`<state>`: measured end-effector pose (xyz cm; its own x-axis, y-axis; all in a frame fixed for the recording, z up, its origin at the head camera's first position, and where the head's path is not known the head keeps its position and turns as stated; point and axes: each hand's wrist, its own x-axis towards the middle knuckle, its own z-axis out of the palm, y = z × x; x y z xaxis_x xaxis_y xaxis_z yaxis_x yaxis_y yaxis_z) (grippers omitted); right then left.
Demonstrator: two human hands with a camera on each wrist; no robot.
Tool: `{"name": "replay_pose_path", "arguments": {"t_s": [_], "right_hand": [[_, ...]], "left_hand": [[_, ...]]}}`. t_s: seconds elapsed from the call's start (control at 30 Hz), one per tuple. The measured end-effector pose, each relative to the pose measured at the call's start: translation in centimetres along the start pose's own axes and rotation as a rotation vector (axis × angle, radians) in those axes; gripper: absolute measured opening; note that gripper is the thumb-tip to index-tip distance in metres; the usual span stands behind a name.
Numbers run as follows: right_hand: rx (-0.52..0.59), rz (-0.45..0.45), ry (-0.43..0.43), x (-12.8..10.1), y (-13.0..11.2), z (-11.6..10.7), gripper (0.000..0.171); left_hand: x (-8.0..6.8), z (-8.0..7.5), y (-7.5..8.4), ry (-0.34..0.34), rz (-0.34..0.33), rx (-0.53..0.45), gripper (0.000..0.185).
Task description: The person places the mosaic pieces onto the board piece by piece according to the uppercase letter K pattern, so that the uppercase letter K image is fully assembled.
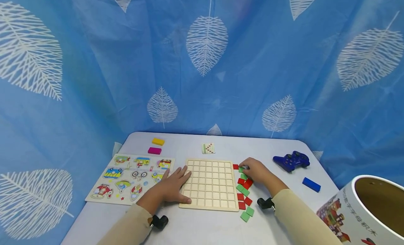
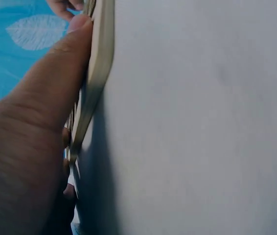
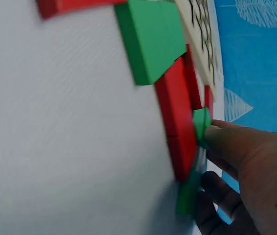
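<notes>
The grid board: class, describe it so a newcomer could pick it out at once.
Start at the white table before the blue curtain, then look between the left hand and the right hand. The grid board lies there, red and green tiles along its right edge. Unlike the puzzle board to its left, which carries coloured vehicle pictures, it is plain pale wood divided into squares.
</notes>
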<state>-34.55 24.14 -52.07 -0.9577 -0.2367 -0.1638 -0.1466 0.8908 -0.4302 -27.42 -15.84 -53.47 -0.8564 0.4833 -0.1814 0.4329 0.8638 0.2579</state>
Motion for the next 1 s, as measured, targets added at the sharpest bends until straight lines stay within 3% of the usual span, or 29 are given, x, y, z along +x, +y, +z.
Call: {"name": "replay_pose_path", "arguments": {"t_s": [0.3,0.43,0.57,0.73,0.87,1.0], "right_hand": [[0.039,0.027,0.032,-0.1,0.7,0.2,0.034],[0.079,0.048,0.108,0.5,0.1,0.7,0.034],[0.193,0.037,0.209,1.5,-3.5,2.2,0.038],[0.338,-0.067,0.204,3.3,-10.3,5.0,0.027],[0.337,-0.122,0.182,4.8,-14.0,7.2,0.014],[0.286,-0.115,0.185,5.5,-15.7,8.5,0.01]], "left_hand": [[0.3,0.5,-0.1,0.06,0.012,-0.05,0.116],[0.5,1.0,-0.7,0.079,-0.011,-0.107,0.114],[0.4,1.4,-1.0,0.094,-0.024,-0.163,0.114],[0.3,1.5,-1.1,0.105,-0.035,-0.148,0.113],[0.2,1.6,-1.0,0.111,-0.029,-0.116,0.113],[0.2,1.6,-0.9,0.123,-0.017,-0.124,0.112]]}}
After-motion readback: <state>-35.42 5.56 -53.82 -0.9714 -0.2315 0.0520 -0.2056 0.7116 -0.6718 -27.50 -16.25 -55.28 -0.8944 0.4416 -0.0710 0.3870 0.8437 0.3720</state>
